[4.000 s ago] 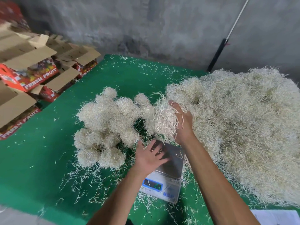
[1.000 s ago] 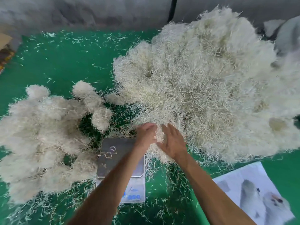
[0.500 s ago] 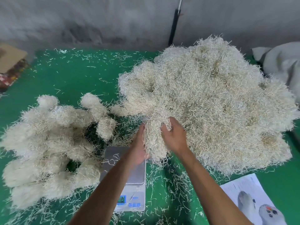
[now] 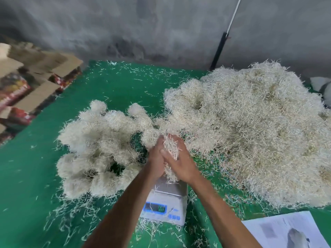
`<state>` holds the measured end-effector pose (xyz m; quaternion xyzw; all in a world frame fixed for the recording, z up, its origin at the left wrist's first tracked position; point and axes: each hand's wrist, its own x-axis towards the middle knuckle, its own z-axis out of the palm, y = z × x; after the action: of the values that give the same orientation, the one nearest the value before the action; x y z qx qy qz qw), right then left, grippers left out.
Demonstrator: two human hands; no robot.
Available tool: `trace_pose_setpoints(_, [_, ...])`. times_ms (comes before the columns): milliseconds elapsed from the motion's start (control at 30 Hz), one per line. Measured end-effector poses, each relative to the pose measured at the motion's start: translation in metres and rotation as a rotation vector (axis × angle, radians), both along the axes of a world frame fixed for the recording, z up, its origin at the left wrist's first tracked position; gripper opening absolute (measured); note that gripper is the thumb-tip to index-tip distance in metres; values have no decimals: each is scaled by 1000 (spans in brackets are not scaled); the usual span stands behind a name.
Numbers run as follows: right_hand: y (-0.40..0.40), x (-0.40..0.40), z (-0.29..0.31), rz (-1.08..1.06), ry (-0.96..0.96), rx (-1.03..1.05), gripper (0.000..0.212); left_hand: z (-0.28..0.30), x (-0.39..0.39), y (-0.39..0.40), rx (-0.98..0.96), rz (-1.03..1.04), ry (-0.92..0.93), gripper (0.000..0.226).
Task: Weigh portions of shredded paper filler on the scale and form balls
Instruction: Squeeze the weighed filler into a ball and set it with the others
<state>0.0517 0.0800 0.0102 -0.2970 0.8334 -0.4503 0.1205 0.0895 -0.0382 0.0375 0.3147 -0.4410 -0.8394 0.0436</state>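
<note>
This looks like a small packing workshop or storeroom. A bare, stained grey concrete wall [image 4: 161, 29] backs a table covered in green felt-like cloth [image 4: 26, 176]. Open brown cardboard cartons with red printed sides [image 4: 26, 93] are stacked at the left. A big loose heap of pale shredded paper filler [image 4: 259, 131] and a small grey digital scale [image 4: 166, 204] sit on the table.

Soft, even daylight falls on my green counter [image 4: 111, 90], with only faint shadows. The wide lens bends the edges, and the cardboard boxes [image 4: 26, 90] at left are smeared with blur.
</note>
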Motion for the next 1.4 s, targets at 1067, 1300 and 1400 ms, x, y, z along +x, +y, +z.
trace_pose_setpoints(1067, [24,38,-36,-260,113,1,86,-71,79,-40,-939,-69,-232,58])
trace_pose_setpoints(1300, [27,42,-41,-276,70,6,83,-73,80,-40,-869,-35,-259,38])
trace_pose_setpoints(1400, [28,43,-42,-301,47,8,88,-74,80,-42,-849,-15,-266,37])
